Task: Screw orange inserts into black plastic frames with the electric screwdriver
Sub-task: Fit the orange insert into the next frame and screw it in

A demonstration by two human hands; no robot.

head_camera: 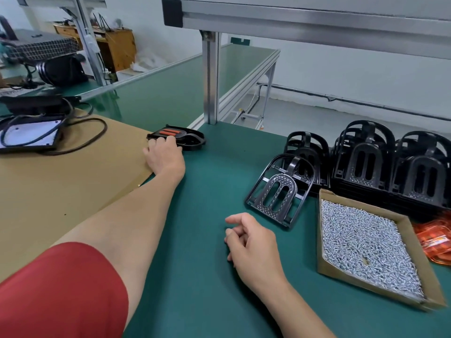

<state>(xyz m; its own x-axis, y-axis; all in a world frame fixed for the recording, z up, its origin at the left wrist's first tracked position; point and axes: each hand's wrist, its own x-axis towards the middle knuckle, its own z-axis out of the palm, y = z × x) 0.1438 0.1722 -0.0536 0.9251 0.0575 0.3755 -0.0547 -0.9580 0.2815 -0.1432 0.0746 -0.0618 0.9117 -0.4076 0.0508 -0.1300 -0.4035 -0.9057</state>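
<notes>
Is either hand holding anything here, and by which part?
The left hand rests fingers on the near edge of the flat black plastic frame with orange inserts; whether they grip it cannot be told. The right hand holds nothing.

Green bench: cardboard sheet L, black frames + screw box R, prob. orange inserts at edge.
</notes>
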